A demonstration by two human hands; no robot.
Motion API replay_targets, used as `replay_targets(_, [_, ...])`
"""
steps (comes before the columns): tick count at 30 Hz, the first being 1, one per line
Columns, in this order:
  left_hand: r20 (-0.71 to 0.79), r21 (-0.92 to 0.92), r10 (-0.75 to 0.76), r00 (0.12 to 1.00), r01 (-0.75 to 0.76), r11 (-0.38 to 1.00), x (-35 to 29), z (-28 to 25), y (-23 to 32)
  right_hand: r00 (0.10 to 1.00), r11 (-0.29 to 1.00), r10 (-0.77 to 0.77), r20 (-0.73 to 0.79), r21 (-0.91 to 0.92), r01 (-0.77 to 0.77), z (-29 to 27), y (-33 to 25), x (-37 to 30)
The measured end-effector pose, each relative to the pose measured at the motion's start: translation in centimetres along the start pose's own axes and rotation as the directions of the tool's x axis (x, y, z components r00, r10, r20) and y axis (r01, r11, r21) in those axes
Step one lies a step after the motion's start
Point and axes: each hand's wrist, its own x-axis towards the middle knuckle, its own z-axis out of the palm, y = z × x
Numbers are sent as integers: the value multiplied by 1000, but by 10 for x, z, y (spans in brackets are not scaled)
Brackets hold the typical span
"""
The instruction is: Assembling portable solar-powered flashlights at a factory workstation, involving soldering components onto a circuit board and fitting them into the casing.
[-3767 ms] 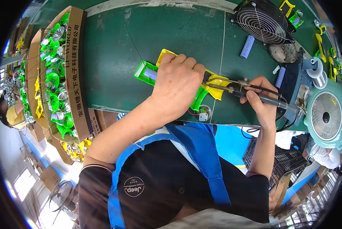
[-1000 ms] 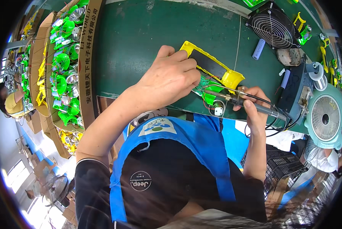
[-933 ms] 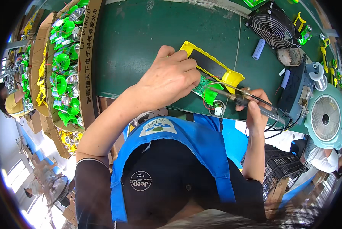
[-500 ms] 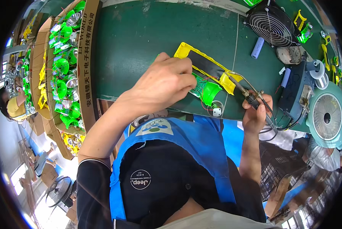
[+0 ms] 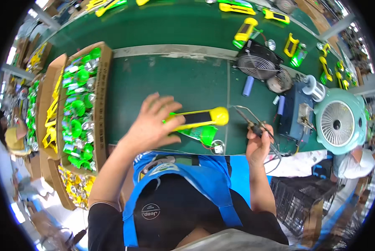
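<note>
Spread wide with its fingers fanned out, the left hand [image 5: 152,123] is gripping nothing firmly; its thumb side is lying against the near end of a long yellow plastic lamp body with a dark panel on top [image 5: 200,119], and whether the fingers are actually pinching it is hard to make out because the hand is blurred. Part of that yellow body is sitting hidden behind the palm. Beneath it a green translucent plastic piece [image 5: 201,134] is poking out, with thin red wires trailing to a small round silver part [image 5: 217,147] at the bench edge.

Over on the other side, the right hand [image 5: 257,144] is clenching around the handle of a soldering iron [image 5: 250,121], whose thin metal tip is pointing up and left, just beside the rounded yellow end of the lamp body but apart from it. The cord is running off behind the wrist.

All of this is resting on a green work mat [image 5: 175,79]. A cardboard box packed with green and silver parts [image 5: 80,104] is standing to the left, a black square fan [image 5: 254,65] and a pale teal round fan [image 5: 338,123] to the right.
</note>
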Motion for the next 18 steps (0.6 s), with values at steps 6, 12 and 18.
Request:
replay_targets(6, [-218, -78, -207, 954, 194, 978, -12, 31, -20, 1000, 1000, -11, -2, 27, 11, -14, -5, 6])
replay_targets(12, [-536, -87, -362, 763, 377, 922, 127, 42, -127, 998, 998, -13, 68, -59, 17, -1, -9, 5])
replay_targets(18, [-337, -106, -678, 653, 690, 716, 172, 42, -180, 999, 997, -36, 21, -74, 37, 9, 2, 7])
